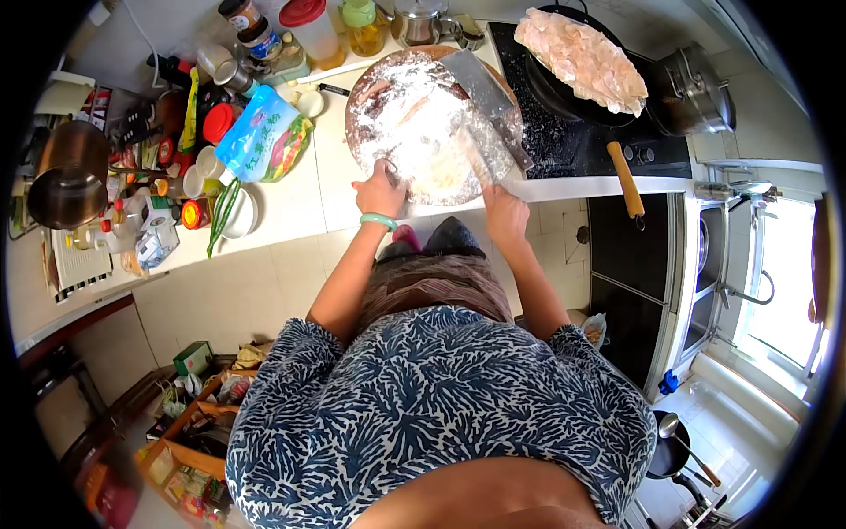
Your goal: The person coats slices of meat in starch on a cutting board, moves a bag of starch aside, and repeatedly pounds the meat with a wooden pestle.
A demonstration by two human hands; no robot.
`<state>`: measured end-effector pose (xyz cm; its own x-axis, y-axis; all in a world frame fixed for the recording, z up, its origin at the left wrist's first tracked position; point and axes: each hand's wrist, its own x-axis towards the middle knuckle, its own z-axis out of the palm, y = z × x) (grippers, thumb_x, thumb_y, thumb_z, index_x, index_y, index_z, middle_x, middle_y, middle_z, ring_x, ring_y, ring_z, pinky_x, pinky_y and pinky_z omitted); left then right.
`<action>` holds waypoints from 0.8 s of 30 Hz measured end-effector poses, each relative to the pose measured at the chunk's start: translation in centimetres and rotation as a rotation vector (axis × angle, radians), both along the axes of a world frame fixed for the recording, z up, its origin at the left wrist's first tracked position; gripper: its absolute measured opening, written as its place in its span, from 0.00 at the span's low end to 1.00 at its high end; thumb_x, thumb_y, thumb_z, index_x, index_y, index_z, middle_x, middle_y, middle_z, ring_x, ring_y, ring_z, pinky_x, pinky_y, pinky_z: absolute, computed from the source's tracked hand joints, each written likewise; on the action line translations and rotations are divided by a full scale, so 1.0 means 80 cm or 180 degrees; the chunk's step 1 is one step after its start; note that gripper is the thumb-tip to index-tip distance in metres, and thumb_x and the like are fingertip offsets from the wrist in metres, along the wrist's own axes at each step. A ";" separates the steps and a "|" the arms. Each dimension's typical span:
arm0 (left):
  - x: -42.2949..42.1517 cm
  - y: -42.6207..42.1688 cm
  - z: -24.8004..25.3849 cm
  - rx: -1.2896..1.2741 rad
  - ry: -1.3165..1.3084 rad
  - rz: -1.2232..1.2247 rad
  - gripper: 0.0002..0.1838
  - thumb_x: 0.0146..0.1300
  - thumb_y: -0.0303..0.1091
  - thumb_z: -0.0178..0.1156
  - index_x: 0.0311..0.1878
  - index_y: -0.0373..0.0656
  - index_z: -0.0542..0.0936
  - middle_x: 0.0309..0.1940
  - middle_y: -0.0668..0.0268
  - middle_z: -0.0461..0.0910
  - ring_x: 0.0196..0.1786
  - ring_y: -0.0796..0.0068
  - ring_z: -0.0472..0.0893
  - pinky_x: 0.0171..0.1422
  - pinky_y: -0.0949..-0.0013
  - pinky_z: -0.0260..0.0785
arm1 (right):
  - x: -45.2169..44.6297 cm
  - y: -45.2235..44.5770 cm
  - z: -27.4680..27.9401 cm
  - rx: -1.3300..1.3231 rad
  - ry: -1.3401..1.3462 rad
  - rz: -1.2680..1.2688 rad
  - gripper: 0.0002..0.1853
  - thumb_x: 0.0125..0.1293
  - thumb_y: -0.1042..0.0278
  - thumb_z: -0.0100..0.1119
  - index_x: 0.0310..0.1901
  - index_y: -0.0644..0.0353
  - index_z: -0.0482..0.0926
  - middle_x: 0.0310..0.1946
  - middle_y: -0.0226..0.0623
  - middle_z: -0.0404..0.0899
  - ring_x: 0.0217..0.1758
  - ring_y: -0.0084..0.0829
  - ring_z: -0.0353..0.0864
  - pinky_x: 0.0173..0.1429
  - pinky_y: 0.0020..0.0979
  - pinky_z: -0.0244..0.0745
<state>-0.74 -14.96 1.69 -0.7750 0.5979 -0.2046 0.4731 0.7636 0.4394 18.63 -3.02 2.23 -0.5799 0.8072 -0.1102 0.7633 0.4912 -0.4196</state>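
Observation:
A round wooden board (357, 132) thickly dusted with white powder lies at the counter's front edge. My right hand (506, 214) is closed around the near end of a pale, powder-dusted stick (474, 157), which looks like a rolling pin and slants over the board. My left hand (382, 188), a pale green bangle at its wrist, rests at the board's near left edge with fingers curled; what they hold, if anything, is hidden. Pinkish strips (412, 109) lie in the powder. A broad cleaver (480, 84) lies along the board's right side.
Pale, thin floury slices (582, 62) are heaped over a black pan on the stove (546, 145), whose wooden handle (626, 181) juts forward. A steel pot (692, 88) stands at right. Leftward are a blue starch bag (264, 137), green scallions (224, 216), a white bowl (242, 216) and jars.

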 end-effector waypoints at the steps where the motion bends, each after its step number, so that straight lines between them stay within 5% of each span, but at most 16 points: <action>1: 0.002 -0.003 0.000 -0.0013 -0.0010 0.0000 0.24 0.46 0.49 0.67 0.42 0.47 0.71 0.23 0.67 0.80 0.28 0.63 0.79 0.43 0.60 0.66 | 0.001 -0.002 0.008 -0.0075 0.0102 -0.0278 0.22 0.66 0.49 0.45 0.27 0.61 0.75 0.21 0.51 0.77 0.28 0.51 0.78 0.36 0.47 0.71; 24: 0.003 -0.001 0.004 0.0072 -0.0007 -0.0006 0.24 0.46 0.52 0.66 0.41 0.47 0.74 0.24 0.68 0.80 0.29 0.66 0.79 0.44 0.63 0.66 | 0.026 -0.008 -0.021 0.0005 -0.0334 -0.0216 0.22 0.68 0.49 0.41 0.31 0.61 0.75 0.21 0.50 0.78 0.27 0.50 0.79 0.34 0.47 0.72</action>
<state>-0.48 -15.04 2.05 -0.7735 0.6038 -0.1927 0.4736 0.7527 0.4574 20.70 -3.67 0.52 -0.5093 0.8444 -0.1662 0.8345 0.4375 -0.3349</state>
